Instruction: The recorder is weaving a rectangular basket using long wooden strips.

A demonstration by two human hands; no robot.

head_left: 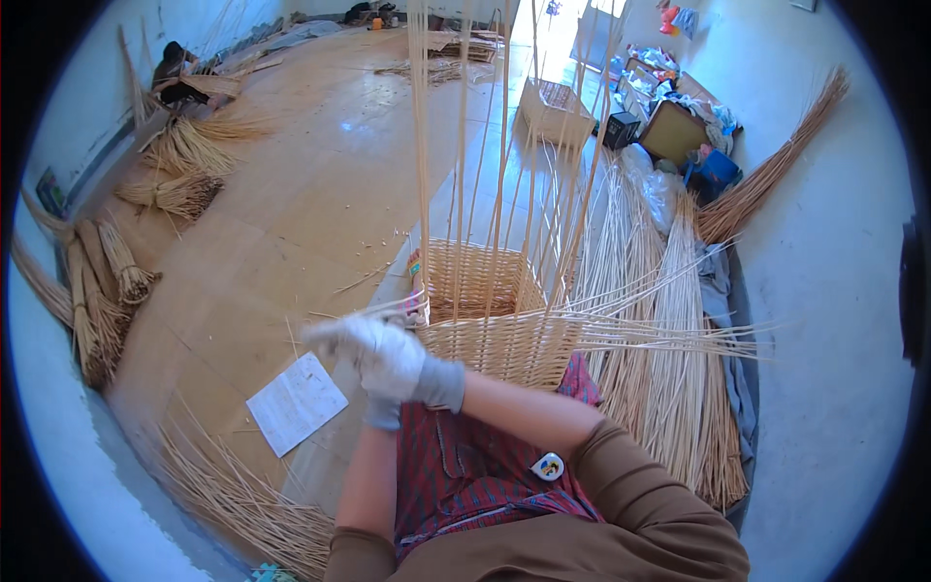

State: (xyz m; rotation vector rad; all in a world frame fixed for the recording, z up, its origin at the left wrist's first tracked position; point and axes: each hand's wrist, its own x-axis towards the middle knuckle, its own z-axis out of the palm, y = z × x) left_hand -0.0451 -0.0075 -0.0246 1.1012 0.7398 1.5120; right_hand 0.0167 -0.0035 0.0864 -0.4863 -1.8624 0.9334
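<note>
A square woven wicker basket (499, 347) stands in front of me, with long upright stakes (500, 184) rising from its walls. Loose weaving rods (669, 337) stick out to the right from its near right corner. My right hand (390, 361), in a white glove with a grey cuff, reaches across to the basket's near left corner; its fingers are smeared by motion. Beneath it my left hand (376, 388), gloved too, is mostly hidden. Thin rods run from that corner toward both hands, but their grip cannot be made out.
A white sheet (297, 404) lies on the floor left of my hands. Rod bundles rest at right (669, 388), lower left (247, 495) and far left (97, 291). A box-shaped basket (556, 112) stands ahead, near piled goods (674, 131). A person (175, 78) sits far left.
</note>
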